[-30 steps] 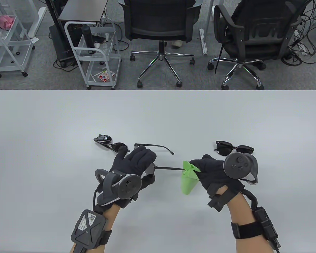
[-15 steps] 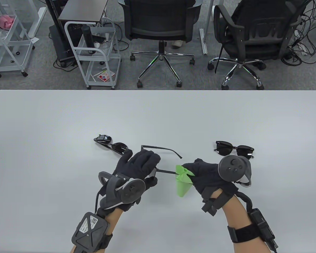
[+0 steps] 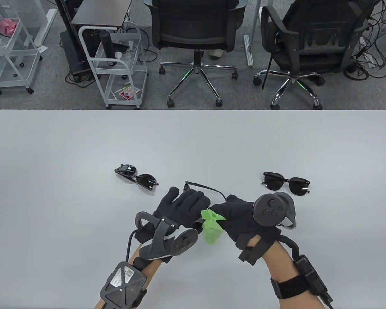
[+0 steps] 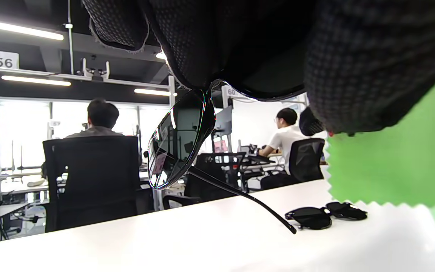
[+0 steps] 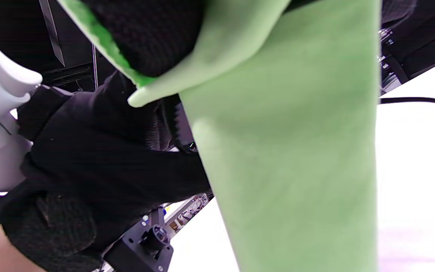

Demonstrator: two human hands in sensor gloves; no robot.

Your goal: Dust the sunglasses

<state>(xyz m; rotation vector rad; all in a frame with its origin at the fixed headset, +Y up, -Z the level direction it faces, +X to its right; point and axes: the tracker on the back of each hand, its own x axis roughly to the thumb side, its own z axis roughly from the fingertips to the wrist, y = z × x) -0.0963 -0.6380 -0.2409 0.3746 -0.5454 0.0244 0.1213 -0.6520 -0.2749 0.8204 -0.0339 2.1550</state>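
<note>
White and matte, the table (image 3: 51, 180) carries the work near its front edge, with office chairs and wire carts on the grey floor beyond. The left hand (image 3: 183, 206) grips a pair of black-framed sunglasses with dark lenses (image 4: 178, 141) off the table, fingers curled over the frame front; this hold leaves one lens hanging below the glove and a temple arm (image 3: 206, 188) projecting free, so both stay reachable for wiping. The right hand (image 3: 234, 214) pinches a bright green microfibre cloth with a zigzag-cut edge (image 3: 210, 227) between thumb and fingers, directly against the left hand. Most of the cloth hangs loose below the pinch, which suggests only the gripped fold does the dusting, probably at the hinge end of the near temple, though the contact point itself is hidden by the gloves. Two further dark sunglasses lie folded on the table: one pair (image 3: 136, 177) beyond the left hand, another (image 3: 287, 183) beyond the right hand, well apart from each other and clear of the hands.
</note>
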